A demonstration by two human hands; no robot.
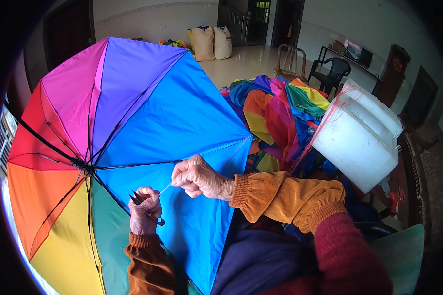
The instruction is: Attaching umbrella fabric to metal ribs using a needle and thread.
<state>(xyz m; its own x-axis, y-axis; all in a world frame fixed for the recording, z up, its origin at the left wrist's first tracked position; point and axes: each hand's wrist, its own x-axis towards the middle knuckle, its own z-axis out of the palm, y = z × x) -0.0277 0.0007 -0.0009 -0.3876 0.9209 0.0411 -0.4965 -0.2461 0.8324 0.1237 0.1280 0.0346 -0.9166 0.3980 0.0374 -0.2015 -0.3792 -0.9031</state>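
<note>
An open rainbow umbrella [147, 128] faces me with its inner side, its black ribs meeting at a hub [81, 163] on the left. In front of its blue panel, my left hand [145, 211] is closed around small dark scissors [136, 198]; pointed blades stick out on one side, and a handle loop shows by the lower fingers. My right hand [197, 178], just above and to the right, is closed in a pinch on a thin pale thread [165, 189]. That thread runs taut down to the fingertips of my left hand. Whether a needle is in the fingers is hidden.
Folded multicoloured umbrella cloth [273, 110] is heaped beyond the open umbrella. To the right stands a white foam block [357, 140] with red threads hanging from its edge. Red-handled scissors [396, 199] lie beyond it. Farther back are a black chair [333, 71] and full sacks [203, 44].
</note>
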